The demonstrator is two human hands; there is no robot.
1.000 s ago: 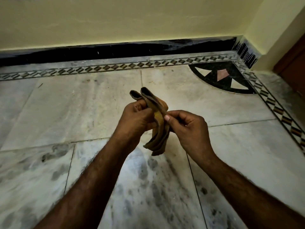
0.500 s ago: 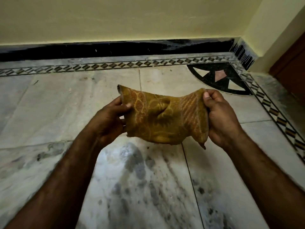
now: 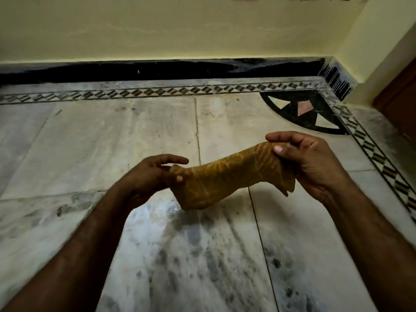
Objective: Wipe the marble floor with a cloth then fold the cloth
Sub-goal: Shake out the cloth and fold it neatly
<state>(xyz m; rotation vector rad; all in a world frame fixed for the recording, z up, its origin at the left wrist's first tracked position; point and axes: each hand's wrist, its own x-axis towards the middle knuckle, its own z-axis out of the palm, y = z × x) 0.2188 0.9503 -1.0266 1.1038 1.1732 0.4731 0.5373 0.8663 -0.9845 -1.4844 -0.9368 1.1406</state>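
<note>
Both forearms run out of the bottom edge. The left hand (image 3: 148,176) pinches the lower end of the cloth (image 3: 227,176), whose corner hides behind its fingers. The cloth hangs above the marble floor (image 3: 112,143), long axis rising rightward to the pinching right hand (image 3: 310,163).

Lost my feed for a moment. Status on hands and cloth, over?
Left hand and right hand each pinching one end of the cloth. Cloth stretched between them, above the floor. Nothing in the way.
</note>
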